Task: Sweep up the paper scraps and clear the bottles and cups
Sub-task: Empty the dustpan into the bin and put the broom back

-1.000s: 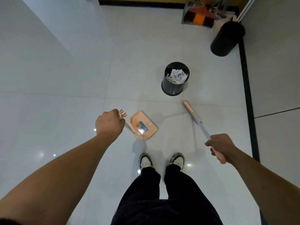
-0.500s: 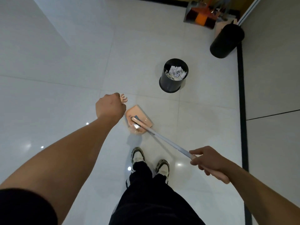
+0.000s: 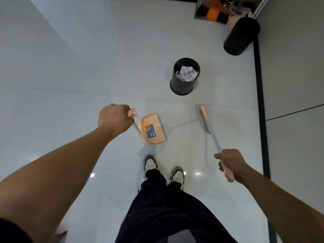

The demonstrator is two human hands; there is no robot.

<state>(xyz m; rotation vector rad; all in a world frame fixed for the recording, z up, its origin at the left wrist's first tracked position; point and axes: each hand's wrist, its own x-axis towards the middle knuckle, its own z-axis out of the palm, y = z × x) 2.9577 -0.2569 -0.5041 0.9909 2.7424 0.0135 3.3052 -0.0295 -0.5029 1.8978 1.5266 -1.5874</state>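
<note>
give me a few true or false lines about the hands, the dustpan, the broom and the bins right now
1. The left hand grips the handle of the peach dustpan. True.
2. The right hand is empty. False: it holds the broom by its handle.
3. The small black bin holds crumpled paper. True.
4. The broom head lies inside the dustpan. False: it is off to the dustpan's right, apart from it.
5. The tall black bin stands between the person's shoes. False: it stands far ahead, near the wall on the right.
</note>
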